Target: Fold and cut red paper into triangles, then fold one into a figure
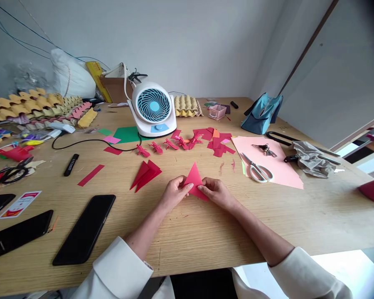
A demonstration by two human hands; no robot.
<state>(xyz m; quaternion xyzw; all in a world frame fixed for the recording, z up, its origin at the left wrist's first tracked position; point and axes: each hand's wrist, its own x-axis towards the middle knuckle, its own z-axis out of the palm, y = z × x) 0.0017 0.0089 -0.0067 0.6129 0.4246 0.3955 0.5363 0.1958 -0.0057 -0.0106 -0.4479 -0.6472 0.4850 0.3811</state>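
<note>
Between my two hands is a folded piece of red paper (193,176), its pointed tip facing away from me. My left hand (176,192) pinches its left side, thumb on top. On the right side, my right hand (217,192) grips it the same way, with the fingers behind the paper hidden. Left of my hands lie several folded red paper triangles (146,174), overlapping. Farther back stands a row of small folded red paper figures (171,144). Behind them to the right are scattered red paper pieces (218,143).
A white fan (154,108) stands at the back. White-handled scissors (260,172) and keys (268,150) lie on pink paper sheets (286,172) at right. Black phones (85,230) lie at front left, near a black marker (71,165). A blue bag (263,114) stands back right.
</note>
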